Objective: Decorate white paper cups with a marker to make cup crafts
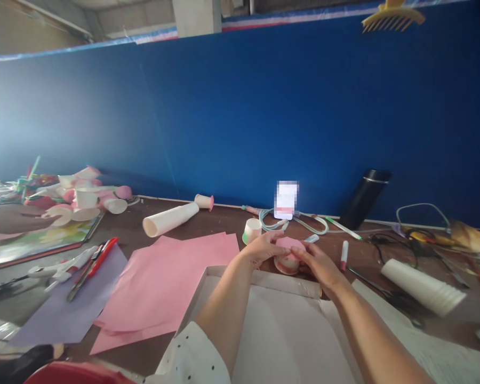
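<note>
A round piece of pink paper (290,244) lies over the top of a small cup (287,266), whose lower side shows a reddish band. From the left, my left hand (266,247) is closed on the paper's edge with thumb and fingers. My right hand (315,261) grips the opposite edge, its fingertips pressed on the pink paper. Just left of my hands stands a white paper cup (253,229) with a green rim at its base. Beneath my forearms is an open shallow white box (288,325). The fingers partly hide the cup under the paper.
Pink paper sheets (164,277), a purple sheet (76,298), a red utility knife (100,261) and a glue gun (64,269) lie left. Right are a marker (344,255), stacked paper cups (422,285), cables and a black bottle (364,200). A lit phone (286,200) leans on the blue partition (240,117).
</note>
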Tool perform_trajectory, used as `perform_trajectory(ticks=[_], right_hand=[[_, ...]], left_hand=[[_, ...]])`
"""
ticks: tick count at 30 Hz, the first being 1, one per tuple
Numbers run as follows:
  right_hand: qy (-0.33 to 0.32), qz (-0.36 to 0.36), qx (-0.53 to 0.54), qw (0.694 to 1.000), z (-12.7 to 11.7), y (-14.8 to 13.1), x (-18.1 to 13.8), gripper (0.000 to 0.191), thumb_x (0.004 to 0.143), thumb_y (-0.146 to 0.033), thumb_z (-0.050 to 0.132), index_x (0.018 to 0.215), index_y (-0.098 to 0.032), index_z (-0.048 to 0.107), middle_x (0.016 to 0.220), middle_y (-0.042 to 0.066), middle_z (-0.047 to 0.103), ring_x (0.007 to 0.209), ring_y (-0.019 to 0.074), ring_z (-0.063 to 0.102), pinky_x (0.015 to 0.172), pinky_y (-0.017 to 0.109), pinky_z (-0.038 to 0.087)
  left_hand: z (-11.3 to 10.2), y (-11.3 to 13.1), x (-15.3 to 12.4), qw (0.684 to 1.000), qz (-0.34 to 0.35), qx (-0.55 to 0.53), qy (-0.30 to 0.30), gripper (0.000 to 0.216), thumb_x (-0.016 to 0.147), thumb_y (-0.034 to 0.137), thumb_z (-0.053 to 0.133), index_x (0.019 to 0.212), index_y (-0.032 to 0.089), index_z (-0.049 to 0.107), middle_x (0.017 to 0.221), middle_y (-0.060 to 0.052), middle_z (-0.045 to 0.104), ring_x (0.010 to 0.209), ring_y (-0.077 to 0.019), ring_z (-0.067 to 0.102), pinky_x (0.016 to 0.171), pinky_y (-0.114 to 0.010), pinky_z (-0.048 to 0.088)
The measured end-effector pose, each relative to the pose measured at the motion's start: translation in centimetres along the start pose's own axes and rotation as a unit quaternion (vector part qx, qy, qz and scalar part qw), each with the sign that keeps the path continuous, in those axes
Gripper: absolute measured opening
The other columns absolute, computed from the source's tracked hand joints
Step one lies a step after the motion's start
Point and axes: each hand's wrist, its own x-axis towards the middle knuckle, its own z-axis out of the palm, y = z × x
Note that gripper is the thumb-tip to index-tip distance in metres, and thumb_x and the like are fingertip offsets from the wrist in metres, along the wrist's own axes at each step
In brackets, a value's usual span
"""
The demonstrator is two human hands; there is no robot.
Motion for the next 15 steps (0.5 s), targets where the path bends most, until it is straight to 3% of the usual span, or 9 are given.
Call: perform_trajectory(ticks=[7,15], right_hand=[[-0.026,-0.009,0.007,1.0,-0.22,0.34,0.19,0.053,0.072,-0.049,0.069,0.117,-0.023,0.057,0.11,0.006,0.068,0.095,0.023,0.066,0.071,0.031,0.055],[-0.045,-0.016,0.044,0.998,-0.36,0.28,0.02,0.051,0.072,-0.043,0.072,0.116,-0.022,0.059,0.117,0.007,0.065,0.103,0.0238,0.063,0.075,0.029,0.056]], left_hand=[[-0.07,-0.06,0.11,0.999,-0.009,0.039,-0.014,0.074,0.059,0.031,0.081,0.128,0.02,0.056,0.119,-0.014,0.061,0.112,-0.0291,0.056,0.097,-0.04,0.044],[-0.14,0.06,-0.04,0.998,-0.03,0.013,-0.053,0.08,0.06,0.033,0.081,0.133,0.019,0.049,0.126,-0.012,0.057,0.112,-0.0272,0.055,0.097,-0.039,0.044]])
